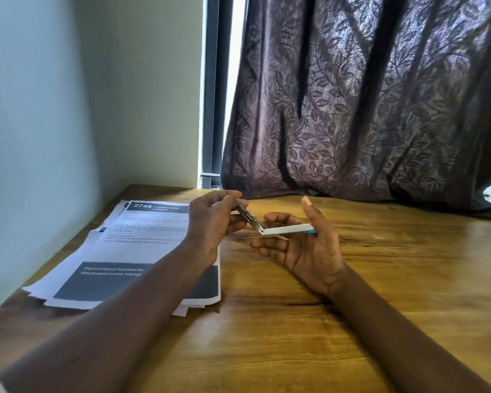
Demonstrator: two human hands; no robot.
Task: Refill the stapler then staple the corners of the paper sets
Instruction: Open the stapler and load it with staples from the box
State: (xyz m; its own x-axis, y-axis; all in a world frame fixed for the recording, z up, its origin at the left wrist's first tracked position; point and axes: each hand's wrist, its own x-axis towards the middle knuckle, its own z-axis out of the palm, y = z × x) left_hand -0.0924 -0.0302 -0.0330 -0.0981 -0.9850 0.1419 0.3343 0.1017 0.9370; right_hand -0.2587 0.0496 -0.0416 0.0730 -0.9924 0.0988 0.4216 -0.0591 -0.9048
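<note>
Over the table's middle: stapler (275, 226) held clear of the table (380, 279), standing open at its hinge in a wide V. The metal arm (245, 215) points to 10 o'clock and the white arm (288, 229) to 3 o'clock.
left hand (213, 219): grasps the far end of the metal arm, fingers curled round it.
right hand (304, 245): grasps the white arm, which lies across its curled fingers; the thumb stands straight up behind it.
papers (125, 251): a loose stack flat on the table at 9 o'clock from the hands, partly under the left forearm. Whether any corner is stapled is too small to tell.
staples: no strip in sight, and I cannot tell whether the metal arm's channel is loaded.
step in hand: most likely the refill, since the stapler is open and the papers lie aside.
doing it well: turn the channel upward and steady it with the left hand. Free the right hand to fetch a strip and seat it legs down. Slide it fully home before closing the arms.
care: keep fingertips out of the hinge at 6 o'clock of the V. Close gently, since a crooked strip would probably jam.
</note>
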